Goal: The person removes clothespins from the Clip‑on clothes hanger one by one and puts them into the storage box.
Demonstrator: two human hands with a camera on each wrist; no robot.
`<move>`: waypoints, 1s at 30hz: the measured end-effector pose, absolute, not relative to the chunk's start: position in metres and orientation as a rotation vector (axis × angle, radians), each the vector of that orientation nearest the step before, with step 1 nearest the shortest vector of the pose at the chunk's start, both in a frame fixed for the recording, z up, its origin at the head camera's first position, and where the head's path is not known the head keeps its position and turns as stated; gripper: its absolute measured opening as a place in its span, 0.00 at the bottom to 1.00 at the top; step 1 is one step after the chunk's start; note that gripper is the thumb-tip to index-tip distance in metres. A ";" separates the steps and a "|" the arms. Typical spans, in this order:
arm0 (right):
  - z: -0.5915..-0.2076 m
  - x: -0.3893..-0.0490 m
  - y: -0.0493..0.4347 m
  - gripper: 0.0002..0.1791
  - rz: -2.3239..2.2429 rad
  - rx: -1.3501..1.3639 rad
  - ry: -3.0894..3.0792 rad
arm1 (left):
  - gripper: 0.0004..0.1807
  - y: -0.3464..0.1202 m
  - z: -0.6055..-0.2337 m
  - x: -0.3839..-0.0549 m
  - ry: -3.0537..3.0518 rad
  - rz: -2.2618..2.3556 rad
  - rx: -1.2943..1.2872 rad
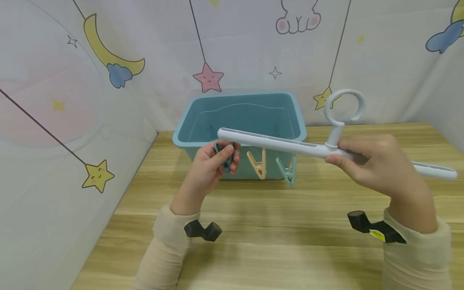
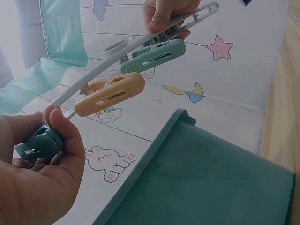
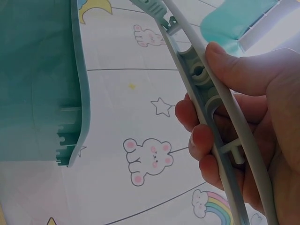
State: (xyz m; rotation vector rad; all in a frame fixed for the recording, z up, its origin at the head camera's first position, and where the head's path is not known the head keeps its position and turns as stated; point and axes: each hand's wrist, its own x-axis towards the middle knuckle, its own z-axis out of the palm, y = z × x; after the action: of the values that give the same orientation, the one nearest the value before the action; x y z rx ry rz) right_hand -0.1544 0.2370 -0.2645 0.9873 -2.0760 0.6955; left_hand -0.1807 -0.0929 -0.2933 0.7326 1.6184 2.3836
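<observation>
My right hand grips a white plastic hanger just beside its round hook, holding it in the air, slightly slanted. In the right wrist view, thumb and fingers wrap the hanger's two rails. From the bar hang a peach clothespin and a light green clothespin. At the bar's left end, my left hand pinches a dark teal clothespin between thumb and fingers. The left wrist view shows this clothespin right at the hanger's tip, its jaws mostly hidden by the fingers.
A blue-green plastic bin stands behind the hanger on the wood-patterned table. White cloth walls with printed stars and moons enclose the table at the back and sides.
</observation>
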 end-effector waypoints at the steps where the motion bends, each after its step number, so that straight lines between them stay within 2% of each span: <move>1: -0.264 -0.154 0.238 0.29 0.698 0.988 -2.086 | 0.07 -0.092 -0.293 -0.180 1.654 2.379 0.725; 14: -0.263 -0.153 0.234 0.30 0.691 0.976 -2.040 | 0.12 -0.089 -0.291 -0.176 2.035 2.348 0.693; 23: -0.262 -0.152 0.233 0.30 0.683 0.989 -2.040 | 0.11 -0.091 -0.290 -0.178 2.055 2.288 0.597; 30: -0.263 -0.153 0.232 0.31 0.679 0.992 -2.031 | 0.10 -0.089 -0.292 -0.177 2.052 2.366 0.626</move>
State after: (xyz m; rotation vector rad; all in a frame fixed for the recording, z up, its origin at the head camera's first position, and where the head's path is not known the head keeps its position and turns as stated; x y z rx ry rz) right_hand -0.1526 0.2317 -0.2631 0.9916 -2.0311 0.6794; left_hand -0.1773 -0.0886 -0.2920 0.6259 2.0524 2.3664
